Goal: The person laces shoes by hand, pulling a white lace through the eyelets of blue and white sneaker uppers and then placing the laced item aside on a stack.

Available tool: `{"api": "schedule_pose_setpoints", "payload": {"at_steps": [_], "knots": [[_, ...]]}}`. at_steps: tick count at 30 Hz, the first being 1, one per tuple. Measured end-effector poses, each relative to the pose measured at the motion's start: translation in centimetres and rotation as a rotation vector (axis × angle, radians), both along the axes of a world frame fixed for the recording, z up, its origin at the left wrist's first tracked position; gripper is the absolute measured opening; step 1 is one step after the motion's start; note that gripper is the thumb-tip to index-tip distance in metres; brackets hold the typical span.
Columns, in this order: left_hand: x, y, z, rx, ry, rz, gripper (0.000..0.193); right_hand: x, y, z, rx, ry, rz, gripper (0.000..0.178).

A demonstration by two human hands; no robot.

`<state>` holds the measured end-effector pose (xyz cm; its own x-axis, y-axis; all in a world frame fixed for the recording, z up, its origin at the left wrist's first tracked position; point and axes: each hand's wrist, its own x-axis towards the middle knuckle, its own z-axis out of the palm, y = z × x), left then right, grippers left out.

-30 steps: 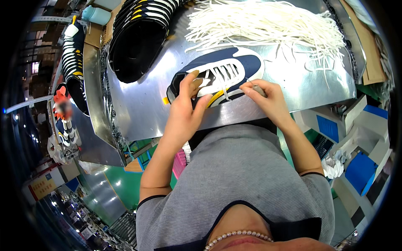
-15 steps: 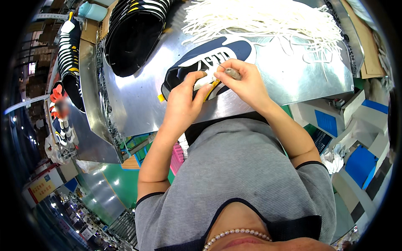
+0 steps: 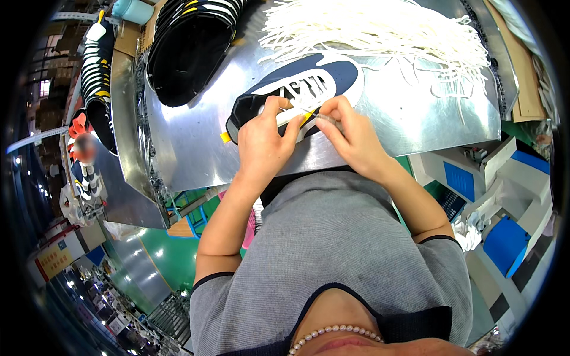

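We seem mid-lacing: our left hand (image 3: 264,141) grasps the shoe's (image 3: 300,82) near edge, our right hand (image 3: 355,135) a small tool (image 3: 333,123); next calls for careful threading.

Navy-and-white shoe (image 3: 306,86) set on metal table (image 3: 415,113), toe pointed up-right, yellow tab seen at heel. Near edge of its white lacing panel pinched by left hand (image 3: 263,139), between thumb and fingers. Slim tool (image 3: 332,123) gripped in right hand (image 3: 359,139) just beside; handle mostly covered by fingers, tip too small to read. White laces (image 3: 377,29) heaped beyond the toe. Nested shoes (image 3: 190,59) stacked upper left, another row (image 3: 98,71) placed farther left, near light-blue container (image 3: 133,10).
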<state>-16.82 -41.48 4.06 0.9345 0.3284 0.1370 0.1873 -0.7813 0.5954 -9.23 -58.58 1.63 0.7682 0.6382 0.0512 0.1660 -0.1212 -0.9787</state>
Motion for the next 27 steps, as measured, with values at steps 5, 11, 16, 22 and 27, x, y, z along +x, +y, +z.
{"api": "schedule_pose_setpoints", "payload": {"at_steps": [5,11,16,22,27], "knots": [[-0.1,0.0,0.0,-0.02,-0.016,-0.013,0.025,0.0,-0.2,0.5,-0.141,-0.04,0.046,0.019],[-0.5,0.5,-0.7,0.177,-0.231,-0.27,0.023,0.6,0.2,0.7,-0.221,-0.005,0.076,0.014],[-0.8,0.3,-1.1,0.266,-0.325,-0.408,0.027,0.0,2.6,0.5,-0.267,0.195,0.044,0.019],[-2.2,0.1,-0.7,0.091,-0.104,-0.218,0.028,3.8,-2.5,3.8,-0.329,0.097,0.15,0.017],[-0.9,0.2,1.7,-0.208,0.155,-0.268,0.028,5.6,1.1,0.3,0.06,0.098,-0.059,0.019]]}}
